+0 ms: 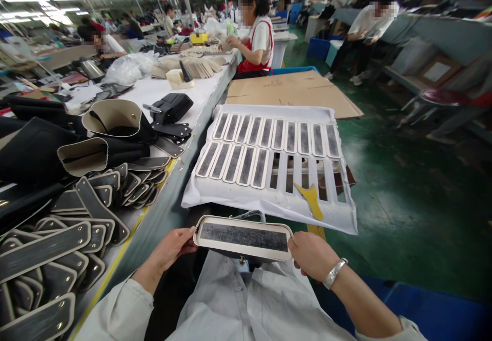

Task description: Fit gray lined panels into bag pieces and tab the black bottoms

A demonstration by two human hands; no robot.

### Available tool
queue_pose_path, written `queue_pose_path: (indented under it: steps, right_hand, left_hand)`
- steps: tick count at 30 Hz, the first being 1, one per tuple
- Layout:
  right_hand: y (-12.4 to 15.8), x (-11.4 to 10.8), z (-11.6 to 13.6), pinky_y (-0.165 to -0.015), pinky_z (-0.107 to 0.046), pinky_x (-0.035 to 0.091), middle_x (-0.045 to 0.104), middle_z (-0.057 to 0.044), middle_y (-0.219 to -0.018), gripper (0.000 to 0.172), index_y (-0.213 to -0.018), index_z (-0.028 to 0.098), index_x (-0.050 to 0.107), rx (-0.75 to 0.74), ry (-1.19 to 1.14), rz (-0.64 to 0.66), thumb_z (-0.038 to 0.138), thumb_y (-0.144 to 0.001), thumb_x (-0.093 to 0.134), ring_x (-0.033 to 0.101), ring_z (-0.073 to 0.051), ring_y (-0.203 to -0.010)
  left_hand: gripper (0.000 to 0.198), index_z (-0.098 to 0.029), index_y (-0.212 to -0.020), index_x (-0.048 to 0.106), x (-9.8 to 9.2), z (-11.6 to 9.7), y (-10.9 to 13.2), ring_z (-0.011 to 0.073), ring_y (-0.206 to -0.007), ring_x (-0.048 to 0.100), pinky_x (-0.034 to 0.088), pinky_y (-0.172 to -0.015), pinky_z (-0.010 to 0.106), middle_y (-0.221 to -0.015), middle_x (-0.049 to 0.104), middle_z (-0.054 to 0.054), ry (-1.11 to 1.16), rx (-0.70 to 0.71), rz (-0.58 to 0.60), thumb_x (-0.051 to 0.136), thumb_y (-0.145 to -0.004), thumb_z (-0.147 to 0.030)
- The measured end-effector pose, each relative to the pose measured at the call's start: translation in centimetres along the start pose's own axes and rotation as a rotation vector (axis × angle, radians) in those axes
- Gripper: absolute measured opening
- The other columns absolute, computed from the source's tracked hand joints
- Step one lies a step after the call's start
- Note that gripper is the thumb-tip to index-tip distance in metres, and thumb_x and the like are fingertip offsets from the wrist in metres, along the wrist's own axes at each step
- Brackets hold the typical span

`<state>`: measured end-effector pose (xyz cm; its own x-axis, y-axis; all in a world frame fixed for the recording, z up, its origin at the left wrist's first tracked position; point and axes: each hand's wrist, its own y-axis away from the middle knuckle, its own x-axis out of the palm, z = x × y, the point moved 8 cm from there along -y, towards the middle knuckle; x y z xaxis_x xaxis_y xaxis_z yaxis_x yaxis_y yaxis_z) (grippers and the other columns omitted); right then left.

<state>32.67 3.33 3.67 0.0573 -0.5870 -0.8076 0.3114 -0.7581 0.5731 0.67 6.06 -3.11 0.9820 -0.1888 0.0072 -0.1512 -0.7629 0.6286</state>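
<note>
Over my lap I hold a small black bag (240,256) with a long, round-cornered face turned up. That face has a cream border and a speckled dark grey strip (244,238) along its middle. At its left end, the fingers of my left hand (173,247) pinch the rim. My right hand (315,255) is closed around the right end. A small brass-coloured fitting (242,260) shows on the near side, and most of the body beneath is hidden. Just beyond lies a white-covered rack (221,192) bearing rows of cream-edged grey panels (233,164) and several open slots.
A yellow scraper-like tool (310,200) rests on the rack. Dark strips with metal studs (82,241) pile up on the left table, near black bag bodies (128,120) with cream lining. Cardboard (284,92) lies behind the rack. A co-worker in a red apron (261,43) sits farther along.
</note>
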Motion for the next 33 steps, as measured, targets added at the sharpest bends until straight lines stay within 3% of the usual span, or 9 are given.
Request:
queue_pose_path:
  steps: [5,12,17,20,24,26,29,33]
  right_hand:
    - [0.0,-0.5,-0.1,-0.064,-0.027,0.048,0.066,-0.017,-0.079,0.027,-0.083,0.006,0.067,0.014,0.006,0.011,0.004,-0.085,0.040,0.066,-0.020,-0.071]
    - [0.1,-0.7,0.1,-0.064,-0.033,0.049,0.066,-0.018,-0.081,0.024,-0.082,0.007,0.068,0.001,0.048,-0.013,0.003,-0.081,0.044,0.065,-0.026,-0.074]
    - [0.0,-0.8,-0.6,-0.061,-0.033,0.047,0.065,-0.018,-0.076,0.028,-0.079,0.007,0.067,0.053,-0.018,-0.037,0.007,-0.084,0.040,0.064,-0.026,-0.071]
    - [-0.1,-0.8,-0.6,-0.062,-0.034,0.048,0.066,-0.018,-0.078,0.026,-0.079,0.008,0.068,0.027,0.017,-0.029,0.005,-0.082,0.042,0.065,-0.028,-0.073]
    - [-0.1,-0.5,-0.5,-0.065,-0.036,0.048,0.066,-0.018,-0.083,0.025,-0.085,0.009,0.068,0.007,0.032,-0.005,0.005,-0.081,0.043,0.065,-0.030,-0.079]
    - [-0.1,-0.3,-0.7,-0.065,-0.036,0.048,0.066,-0.017,-0.083,0.027,-0.086,0.009,0.068,0.028,0.013,0.003,0.006,-0.083,0.041,0.065,-0.030,-0.080]
    - [-0.1,-0.2,-0.8,-0.063,-0.034,0.047,0.066,-0.017,-0.081,0.030,-0.083,0.009,0.067,0.040,-0.027,0.002,0.007,-0.086,0.037,0.065,-0.026,-0.073]
    - [-0.3,0.0,-0.7,-0.059,-0.031,0.045,0.066,-0.017,-0.080,0.030,-0.079,0.009,0.066,0.019,-0.031,0.003,0.005,-0.085,0.037,0.065,-0.024,-0.070]
  left_hand:
    - [0.040,-0.013,-0.087,0.063,1.0,-1.5,0.5,0.0175,-0.079,0.060,0.050,-0.070,0.027,-0.084,0.066,0.005,-0.309,0.039,0.037,0.058,-0.075,-0.051]
    - [0.035,-0.017,-0.059,0.050,1.8,-4.7,0.5,0.0162,-0.059,0.056,0.038,-0.057,0.025,-0.058,0.058,0.002,-1.045,0.141,-0.157,0.035,-0.085,-0.035]
    - [0.031,-0.019,-0.058,0.046,2.7,-5.9,1.1,0.0162,-0.059,0.053,0.034,-0.058,0.026,-0.057,0.056,0.002,-1.164,0.138,-0.260,0.032,-0.085,-0.027]
    - [0.033,-0.017,-0.061,0.052,2.7,-5.4,1.4,0.0179,-0.064,0.055,0.038,-0.061,0.027,-0.061,0.058,0.004,-0.972,0.120,-0.253,0.036,-0.086,-0.032]
    - [0.042,-0.013,-0.083,0.064,2.2,-2.2,1.4,0.0193,-0.079,0.061,0.049,-0.072,0.030,-0.081,0.067,0.007,-0.152,-0.037,-0.099,0.048,-0.082,-0.052]
    - [0.041,-0.013,-0.089,0.065,1.6,-1.0,1.3,0.0171,-0.081,0.061,0.050,-0.074,0.028,-0.087,0.068,0.007,0.074,-0.075,-0.088,0.059,-0.077,-0.052]
    - [0.038,-0.014,-0.088,0.066,0.8,-0.2,0.6,0.0130,-0.076,0.060,0.051,-0.069,0.023,-0.087,0.067,0.005,0.154,-0.088,-0.095,0.071,-0.069,-0.046]
    - [0.035,-0.015,-0.077,0.063,0.4,-0.6,-0.8,0.0106,-0.063,0.058,0.051,-0.059,0.021,-0.069,0.062,-0.002,0.046,-0.105,-0.075,0.077,-0.061,-0.043]
